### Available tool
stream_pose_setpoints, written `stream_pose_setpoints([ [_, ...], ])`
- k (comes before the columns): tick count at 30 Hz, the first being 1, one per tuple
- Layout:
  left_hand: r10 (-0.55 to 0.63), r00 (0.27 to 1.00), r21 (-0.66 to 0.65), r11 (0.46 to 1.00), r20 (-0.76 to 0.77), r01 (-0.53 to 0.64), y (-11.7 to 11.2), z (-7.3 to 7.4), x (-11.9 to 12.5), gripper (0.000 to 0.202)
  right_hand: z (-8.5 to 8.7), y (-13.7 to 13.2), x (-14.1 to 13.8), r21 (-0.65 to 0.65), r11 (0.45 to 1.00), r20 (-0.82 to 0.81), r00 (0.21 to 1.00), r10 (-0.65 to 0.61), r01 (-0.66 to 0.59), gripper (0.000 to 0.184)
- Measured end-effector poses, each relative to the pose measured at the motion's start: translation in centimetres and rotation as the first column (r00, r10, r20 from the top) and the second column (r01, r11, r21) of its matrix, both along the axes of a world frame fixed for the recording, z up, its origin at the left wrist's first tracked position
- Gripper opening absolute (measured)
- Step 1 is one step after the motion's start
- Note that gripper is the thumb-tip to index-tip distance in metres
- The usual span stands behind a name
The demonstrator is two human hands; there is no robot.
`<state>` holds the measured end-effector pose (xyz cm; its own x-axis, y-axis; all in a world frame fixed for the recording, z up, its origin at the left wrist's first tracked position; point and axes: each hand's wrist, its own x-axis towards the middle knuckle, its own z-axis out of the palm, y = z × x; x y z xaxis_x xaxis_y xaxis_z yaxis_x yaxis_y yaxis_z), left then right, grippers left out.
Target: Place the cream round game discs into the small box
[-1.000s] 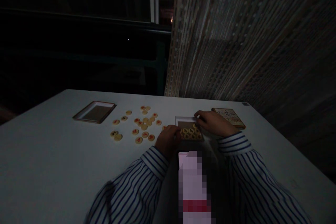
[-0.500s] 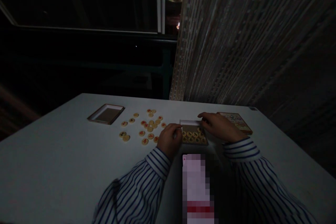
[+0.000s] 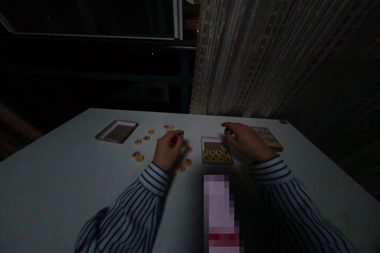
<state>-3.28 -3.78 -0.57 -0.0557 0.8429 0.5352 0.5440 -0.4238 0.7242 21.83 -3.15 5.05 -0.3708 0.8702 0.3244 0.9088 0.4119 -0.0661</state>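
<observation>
My left hand [image 3: 168, 151] is over the scattered round xiangqi pieces, its fingers bent and apart from the thumb, with nothing visible in them. It hides many of the pieces; a red-marked piece [image 3: 188, 161] shows at its right side. At the right wall of a shallow box [image 3: 213, 144] is my right hand [image 3: 247, 142], fingers stretched forward and thumb apart. I cannot tell whether it touches the wall. Inside the box, black-marked pieces [image 3: 219, 152] lie in rows along the near side, with one more behind them at the right.
Another shallow tray [image 3: 116, 131] lies at the back left. Loose pieces [image 3: 146, 138] lie between it and my left hand. A printed lid-like box [image 3: 268, 139] is behind my right hand. A blurred-out phone-shaped object [image 3: 219, 205] lies in front. Strand curtains [image 3: 252, 39] hang beyond the white table [image 3: 74, 174].
My left hand has moved left, from the box's left edge to over the loose pieces, and has pushed some red-marked ones rightward or uncovered them. My right hand stays by the box.
</observation>
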Motion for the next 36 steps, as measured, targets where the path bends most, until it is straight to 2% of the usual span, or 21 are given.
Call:
stream_pose_setpoints([
  [4,0.139,0.988,-0.005,0.99,0.06,-0.139,0.2,-0.4,-2.3,0.025,0.0,0.0,-0.2,0.054,0.998,-0.008,1.0,-0.007,0.007,0.037],
  [7,0.201,0.972,0.001,0.979,0.122,-0.203,0.4,-0.5,-3.9,0.027,-0.2,0.1,-0.4,0.076,0.997,-0.007,1.0,-0.002,0.003,0.037],
  [15,0.22,0.915,-0.03,0.974,0.338,-0.224,1.4,1.8,-7.5,0.029,-0.7,0.5,-0.8,0.047,0.999,-0.009,1.0,0.022,-0.022,0.037],
  [18,0.254,0.895,-0.022,0.964,0.367,-0.265,1.8,1.5,-8.2,0.029,-1.1,0.7,-1.0,0.039,0.999,-0.012,1.0,0.022,-0.022,0.037],
  [21,0.262,0.906,-0.035,0.963,0.333,-0.266,1.9,0.2,-8.0,0.031,-1.3,0.8,-1.5,0.03,0.998,-0.006,0.998,0.057,-0.057,0.036],
  [25,0.247,0.96,-0.036,0.969,0.128,-0.245,2.0,-1.4,-7.1,0.03,-1.5,1.1,-2.5,0.035,0.996,-0.009,0.997,0.077,-0.076,0.034],
  [29,0.242,0.969,-0.004,0.97,-0.05,-0.243,2.1,-2.2,-7.2,0.03,-1.8,1.8,-4.2,0.037,0.991,-0.016,0.991,0.131,-0.131,0.032],
  [36,0.282,0.95,0.017,0.959,-0.133,-0.283,2.5,-3.0,-8.2,0.03,-2.9,3.2,-8.0,-0.035,0.972,0.05,0.971,0.234,-0.232,0.029],
])
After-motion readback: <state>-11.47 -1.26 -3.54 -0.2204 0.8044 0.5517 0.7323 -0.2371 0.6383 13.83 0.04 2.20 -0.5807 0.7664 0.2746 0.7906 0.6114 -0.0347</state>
